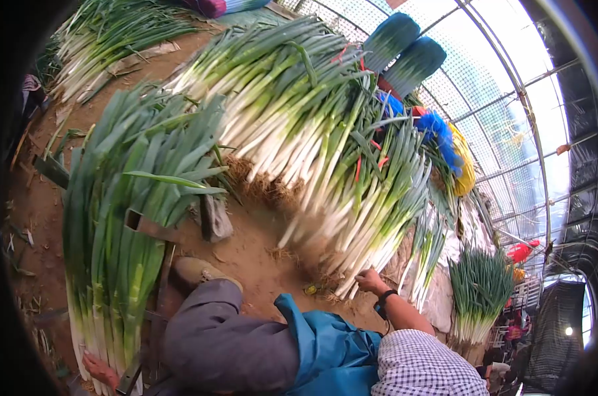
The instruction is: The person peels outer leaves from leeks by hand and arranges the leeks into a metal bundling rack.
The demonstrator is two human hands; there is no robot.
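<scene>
R. hand (371,282) part-curled at white ends of leeks (312,132) heaped along edge of bare floor (259,231) — grip can't tell. L. hand (101,369) on bundle (114,211) in rack (155,229), fingers fairly straight, hold unclear. Step, prob.: gathering leeks — next calls for firm, low grip.

Yellow bundle (464,165) beside blue bundle (440,137).
</scene>
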